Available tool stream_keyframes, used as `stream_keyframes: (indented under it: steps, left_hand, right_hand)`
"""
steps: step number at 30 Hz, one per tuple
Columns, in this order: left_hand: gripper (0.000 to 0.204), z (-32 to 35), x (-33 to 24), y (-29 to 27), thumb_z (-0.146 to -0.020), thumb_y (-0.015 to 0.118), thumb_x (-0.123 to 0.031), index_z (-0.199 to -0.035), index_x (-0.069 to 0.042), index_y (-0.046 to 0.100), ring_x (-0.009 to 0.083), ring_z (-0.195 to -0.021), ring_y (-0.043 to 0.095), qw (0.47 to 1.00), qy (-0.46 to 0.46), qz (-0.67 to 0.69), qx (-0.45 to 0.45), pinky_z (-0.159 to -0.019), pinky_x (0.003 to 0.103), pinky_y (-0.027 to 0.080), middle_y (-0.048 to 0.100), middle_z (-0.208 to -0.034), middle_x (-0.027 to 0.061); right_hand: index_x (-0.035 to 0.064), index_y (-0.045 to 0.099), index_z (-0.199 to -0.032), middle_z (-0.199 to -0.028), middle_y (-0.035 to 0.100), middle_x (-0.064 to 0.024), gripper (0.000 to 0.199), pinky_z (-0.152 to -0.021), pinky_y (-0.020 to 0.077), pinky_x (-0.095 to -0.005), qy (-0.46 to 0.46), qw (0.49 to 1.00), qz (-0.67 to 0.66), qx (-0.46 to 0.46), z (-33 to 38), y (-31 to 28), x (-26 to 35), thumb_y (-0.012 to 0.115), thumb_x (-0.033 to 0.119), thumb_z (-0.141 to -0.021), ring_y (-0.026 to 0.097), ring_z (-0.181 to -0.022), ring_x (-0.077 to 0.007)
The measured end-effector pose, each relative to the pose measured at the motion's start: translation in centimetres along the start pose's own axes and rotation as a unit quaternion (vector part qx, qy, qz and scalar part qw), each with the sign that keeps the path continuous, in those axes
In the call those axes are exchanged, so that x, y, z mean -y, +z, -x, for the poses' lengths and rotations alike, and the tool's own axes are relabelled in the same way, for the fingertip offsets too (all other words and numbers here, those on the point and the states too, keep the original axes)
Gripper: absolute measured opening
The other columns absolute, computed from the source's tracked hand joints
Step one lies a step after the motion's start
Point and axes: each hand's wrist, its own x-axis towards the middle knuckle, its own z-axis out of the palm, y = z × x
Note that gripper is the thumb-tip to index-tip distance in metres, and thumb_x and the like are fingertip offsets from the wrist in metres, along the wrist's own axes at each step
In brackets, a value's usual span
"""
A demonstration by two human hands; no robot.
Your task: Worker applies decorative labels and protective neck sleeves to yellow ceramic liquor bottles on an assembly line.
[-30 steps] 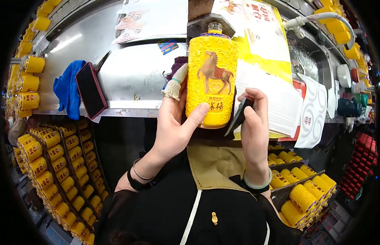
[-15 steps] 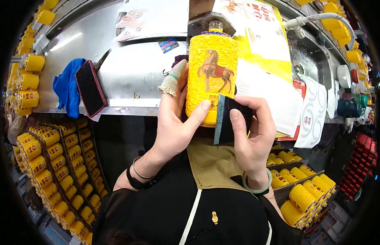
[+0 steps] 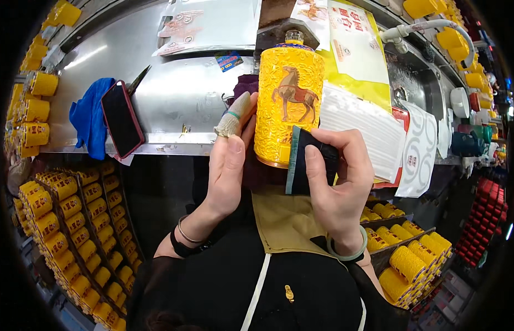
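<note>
A yellow embossed bottle [image 3: 287,118] with a horse picture and a clear stopper leans back at the bench's front edge. My left hand [image 3: 228,171] is open along its left side, thumb raised off the front; some fingers are partly hidden behind the bottle. One finger wears a pale cloth finger cover [image 3: 230,118]. Between thumb and fingers, my right hand [image 3: 345,176] grips a black scraper [image 3: 304,165] with a green edge strip. The scraper lies across the bottle's lower right front, covering part of the lettering there.
On the metal bench [image 3: 174,110] lie a phone [image 3: 123,118], a blue cloth [image 3: 91,118], tweezers [image 3: 139,79] and sheets of printed labels [image 3: 210,25]. White foam sheets [image 3: 359,129] are stacked right of the bottle, near a sink [image 3: 422,77]. Racks of yellow bottles [image 3: 83,220] stand below left.
My left thumb has lifted off the bottle's front, and that hand has shifted slightly left. The scraper has moved slightly left over the lettering, still in my right hand.
</note>
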Motion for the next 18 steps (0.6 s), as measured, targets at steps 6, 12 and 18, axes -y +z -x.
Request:
stream_keyframes:
  steps: [6,12,18]
  left_hand:
    - [0.086,0.7,-0.2,0.2,-0.107,0.031,-0.063,-0.157,0.007,0.029,0.0321,-0.153,0.032,0.997,0.007,-0.082,-0.013,-0.127,0.046,0.020,0.035,-0.161,0.0235]
    - [0.094,1.1,-0.2,-0.4,-0.103,0.040,-0.067,-0.153,0.013,0.034,0.0372,-0.145,0.042,0.972,0.088,-0.219,-0.005,-0.121,0.046,0.032,0.038,-0.158,0.0287]
    - [0.098,0.6,-1.2,-0.5,-0.086,0.068,-0.070,-0.145,0.007,0.052,0.0446,-0.132,0.050,0.853,0.216,-0.470,0.070,-0.109,0.049,0.045,0.047,-0.148,0.0314]
  right_hand:
    - [-0.0006,0.068,-0.102,-0.087,0.061,-0.0148,0.020,-0.069,0.0496,-0.0389,0.000,1.000,0.025,0.013,-0.2,1.2,0.9,0.073,-0.004,-0.083,0.062,-0.077,-0.0314]
    - [-0.0002,0.068,-0.103,-0.086,0.059,-0.0131,0.018,-0.067,0.0479,-0.0365,-0.034,0.999,0.025,-0.015,0.0,0.6,1.1,0.073,-0.003,-0.086,0.060,-0.075,-0.0282]
    - [-0.0020,0.067,-0.104,-0.088,0.059,-0.0097,0.014,-0.068,0.0459,-0.0307,0.012,0.996,0.032,-0.077,1.4,-2.0,-2.2,0.070,0.000,-0.091,0.058,-0.077,-0.0188]
